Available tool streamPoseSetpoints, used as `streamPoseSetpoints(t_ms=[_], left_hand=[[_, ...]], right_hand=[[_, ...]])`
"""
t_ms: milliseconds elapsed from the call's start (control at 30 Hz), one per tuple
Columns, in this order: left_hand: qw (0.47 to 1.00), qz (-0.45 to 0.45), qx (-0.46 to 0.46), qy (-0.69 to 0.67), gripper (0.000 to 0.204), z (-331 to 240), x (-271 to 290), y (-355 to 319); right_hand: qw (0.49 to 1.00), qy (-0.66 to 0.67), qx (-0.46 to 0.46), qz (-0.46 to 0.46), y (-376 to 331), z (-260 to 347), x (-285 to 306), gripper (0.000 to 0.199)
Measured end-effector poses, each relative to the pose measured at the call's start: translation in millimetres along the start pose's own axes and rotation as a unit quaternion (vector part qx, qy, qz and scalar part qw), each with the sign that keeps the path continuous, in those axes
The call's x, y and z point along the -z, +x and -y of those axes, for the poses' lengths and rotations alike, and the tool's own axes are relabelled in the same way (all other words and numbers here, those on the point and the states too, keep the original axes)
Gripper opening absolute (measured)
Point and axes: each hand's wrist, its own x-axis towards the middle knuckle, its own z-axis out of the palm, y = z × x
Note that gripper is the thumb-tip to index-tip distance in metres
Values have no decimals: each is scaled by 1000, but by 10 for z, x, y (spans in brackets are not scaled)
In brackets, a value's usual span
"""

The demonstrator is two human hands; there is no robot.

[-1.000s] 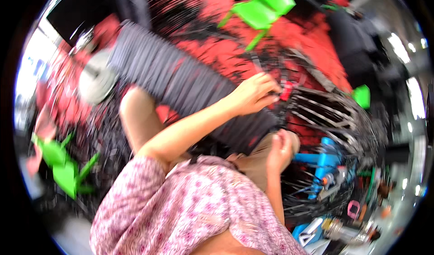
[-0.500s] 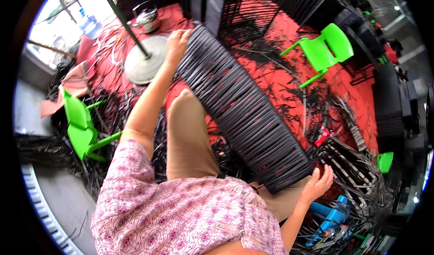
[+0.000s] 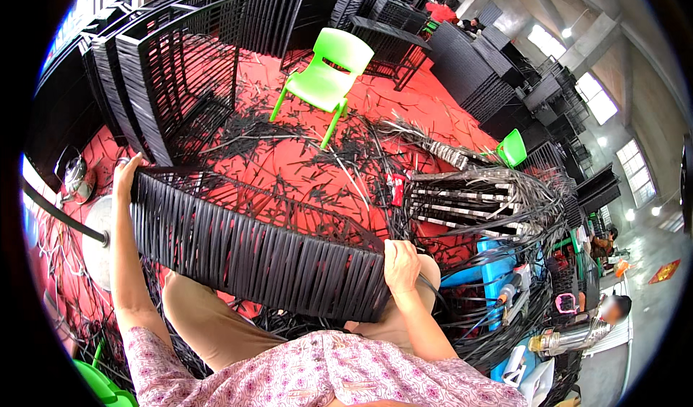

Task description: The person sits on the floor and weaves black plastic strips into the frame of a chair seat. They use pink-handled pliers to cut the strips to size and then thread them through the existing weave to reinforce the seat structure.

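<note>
Across my lap lies a long black frame [image 3: 253,252] wrapped with flat plastic wicker strips, its wrapped side facing me and red floor showing through the gaps. My left hand [image 3: 128,172] is closed around its far left corner, with the arm stretched out. At the opposite end, my right hand [image 3: 401,266] has its fingers curled over the right corner. The undersides of both grips are hidden. Loose black strips run beneath the frame and around my knees.
A green plastic chair [image 3: 328,71] stands ahead on the red floor covering [image 3: 289,183]. Strapped bundles of black strips [image 3: 469,205] lie to the right, near a blue plastic stool [image 3: 498,270]. Woven frames [image 3: 173,75] stand at the left. A kettle [image 3: 76,176] sits by a round pole base [image 3: 97,241].
The frame has swung from a steep slant to nearly crosswise over my lap and tilted. My right hand went from loosely spread to closed on its end. The view has turned right.
</note>
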Motion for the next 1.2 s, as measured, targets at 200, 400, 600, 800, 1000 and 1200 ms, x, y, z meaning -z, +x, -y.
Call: streamPoseSetpoints(t_ms=[200,400,600,800,1000,1200], left_hand=[[999,-13,-3,-49,24,0,-65,39],[997,-74,-5,-11,22,38,-542,-99],[993,20,63,-98,30,-278,-1303,-1210],[987,-1,77,-139,28,-508,-1524,-2442],[955,21,166,-244,31,-507,-1464,-3042],[968,-20,121,-220,31,-668,-1432,-3773]], right_hand=[[1000,-13,-21,-5,154,-103,-49,29],[996,-83,0,-9,819,-876,-244,39],[988,-133,-70,40,1318,-1948,-274,44],[978,-136,-155,12,1191,-2435,-67,47],[992,-67,-109,-13,1161,-2832,-86,41],[990,11,-137,-8,1097,-2874,-96,40]])
